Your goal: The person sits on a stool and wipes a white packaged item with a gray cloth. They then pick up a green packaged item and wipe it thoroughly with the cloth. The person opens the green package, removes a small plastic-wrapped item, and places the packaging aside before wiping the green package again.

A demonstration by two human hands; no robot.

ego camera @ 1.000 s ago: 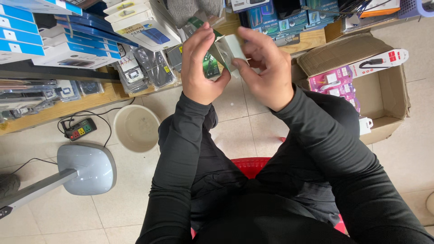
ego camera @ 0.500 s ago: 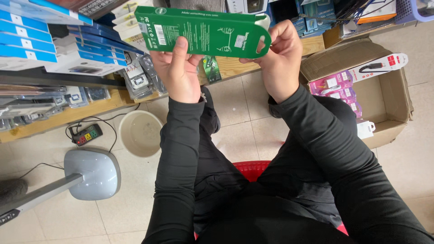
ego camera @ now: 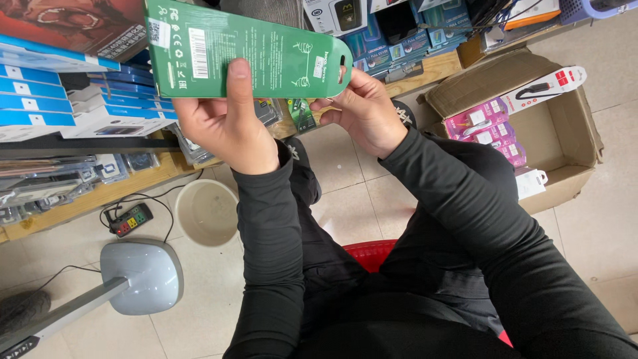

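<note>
A long flat green retail package point(ego camera: 266, 56) with a hang hole at its right end is held up level in front of me. My left hand point(ego camera: 226, 129) grips its lower left part, thumb pressed on the face. My right hand point(ego camera: 362, 110) pinches the right end near the hang hole. Both arms wear black sleeves. I sit on a red stool point(ego camera: 369, 252).
Wooden shelves point(ego camera: 100, 193) hold blue boxes point(ego camera: 46, 100) and small packaged goods. An open cardboard box point(ego camera: 565, 139) at the right contains pink packages point(ego camera: 485, 129). On the tiled floor are a beige bowl point(ego camera: 206, 213), a power strip point(ego camera: 131, 220) and a grey fan base point(ego camera: 143, 276).
One second ago both hands worked a small item close together. The long green package then appeared held between them, and it now sits closer to the camera and further left.
</note>
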